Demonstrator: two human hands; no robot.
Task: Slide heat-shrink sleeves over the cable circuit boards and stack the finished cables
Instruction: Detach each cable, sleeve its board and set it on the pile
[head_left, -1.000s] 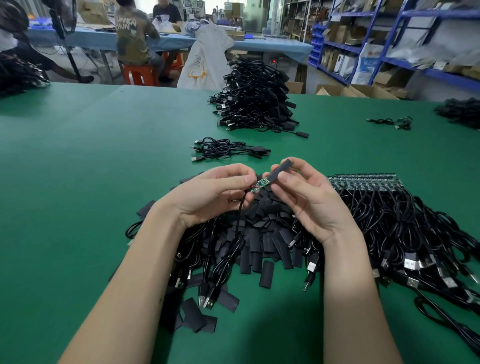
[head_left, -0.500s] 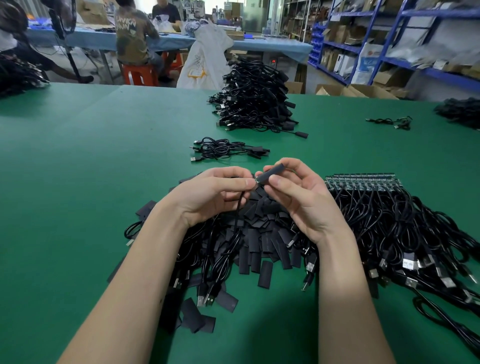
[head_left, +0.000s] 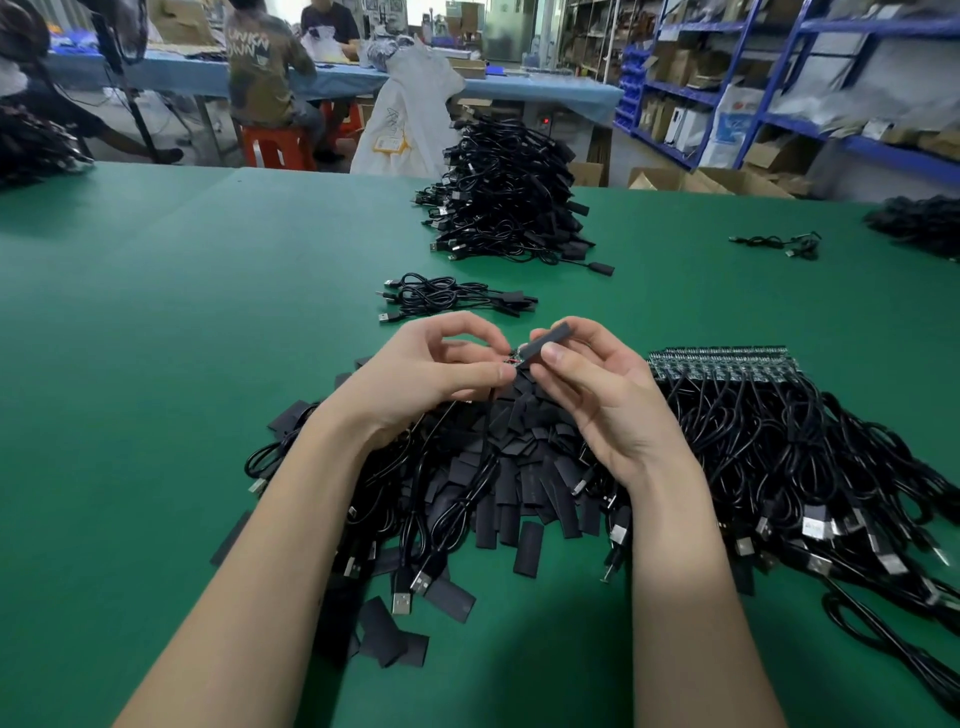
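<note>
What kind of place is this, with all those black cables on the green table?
Most likely a small electronics assembly workshop. A tall stack of finished cables sits on the green table, a row of bare circuit boards waits at the right, and blue shelving full of cardboard boxes lines the back.

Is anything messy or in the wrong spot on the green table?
A little. Several loose black sleeves have strayed from the sleeve pile toward the near edge of the table. One cable lies alone at far right, away from the tall stack.
</note>
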